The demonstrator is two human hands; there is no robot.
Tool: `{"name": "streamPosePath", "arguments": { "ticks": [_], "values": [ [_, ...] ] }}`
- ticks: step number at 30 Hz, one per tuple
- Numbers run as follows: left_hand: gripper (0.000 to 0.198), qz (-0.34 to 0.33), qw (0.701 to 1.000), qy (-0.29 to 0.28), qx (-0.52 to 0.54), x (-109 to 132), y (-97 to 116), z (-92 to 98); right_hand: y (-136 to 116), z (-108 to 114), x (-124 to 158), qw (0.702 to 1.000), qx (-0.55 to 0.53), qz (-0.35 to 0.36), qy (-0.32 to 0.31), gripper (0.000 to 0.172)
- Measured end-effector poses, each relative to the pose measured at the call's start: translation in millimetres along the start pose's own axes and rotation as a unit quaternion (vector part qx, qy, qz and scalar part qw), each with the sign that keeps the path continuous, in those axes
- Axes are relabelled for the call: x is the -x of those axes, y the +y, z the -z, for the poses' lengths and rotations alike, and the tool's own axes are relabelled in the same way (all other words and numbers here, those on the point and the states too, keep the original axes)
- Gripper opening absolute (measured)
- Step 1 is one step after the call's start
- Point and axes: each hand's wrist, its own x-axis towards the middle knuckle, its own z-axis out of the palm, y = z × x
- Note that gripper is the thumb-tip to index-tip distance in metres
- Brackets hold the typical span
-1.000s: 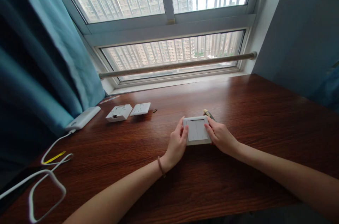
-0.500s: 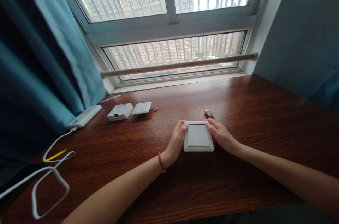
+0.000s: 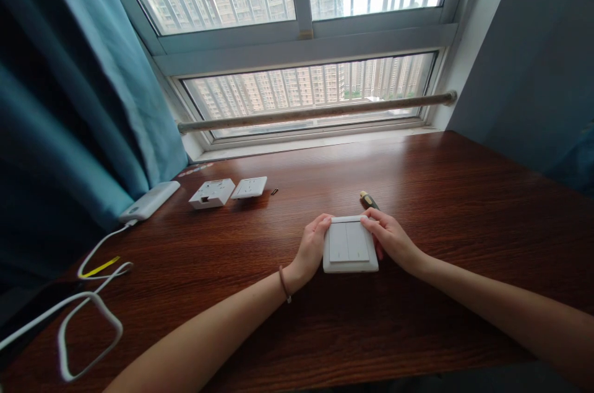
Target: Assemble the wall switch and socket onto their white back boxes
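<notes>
Pinching white switch panel (image 3: 349,244) with left hand (image 3: 312,249) and right hand (image 3: 390,241), now lowered flat on bench (image 3: 440,182), mid-frame.

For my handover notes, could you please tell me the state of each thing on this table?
two-rocker wall switch: face up, flat on table
left hand: gripping its left edge
right hand: gripping its right edge
switch base: apart from cover plate
power bank: plugged in
screwdriver: lying on table
</notes>
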Motion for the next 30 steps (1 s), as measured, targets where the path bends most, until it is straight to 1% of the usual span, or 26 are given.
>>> {"name": "streamPosePath", "arguments": {
  "ticks": [6,13,17,23,26,30],
  "values": [
    [0.028,0.000,1.000,-0.006,-0.011,0.2,1.0,-0.2,-0.7,-0.8,-2.3,1.000,-0.014,-0.017,0.008,0.031],
    [0.030,0.003,0.999,-0.034,0.010,3.0,8.7,0.0,-0.2,2.0,-3.3,0.999,-0.030,-0.018,0.003,0.030],
    [0.029,0.016,0.999,-0.038,0.033,3.3,8.2,0.3,0.8,2.2,-4.7,0.999,-0.036,-0.026,0.006,0.030],
    [0.024,0.037,0.996,0.027,0.078,0.7,4.0,-1.7,3.2,0.4,-6.8,0.999,-0.043,-0.017,-0.003,0.036],
    [0.025,0.053,0.991,0.053,0.112,-2.5,1.4,-2.6,1.1,0.3,-6.5,0.998,-0.059,-0.028,-0.006,0.039],
    [0.028,0.058,0.980,0.088,0.170,-7.2,-0.6,-2.0,-4.8,1.8,-5.1,0.996,-0.081,-0.045,-0.016,0.051]
  ]
}}
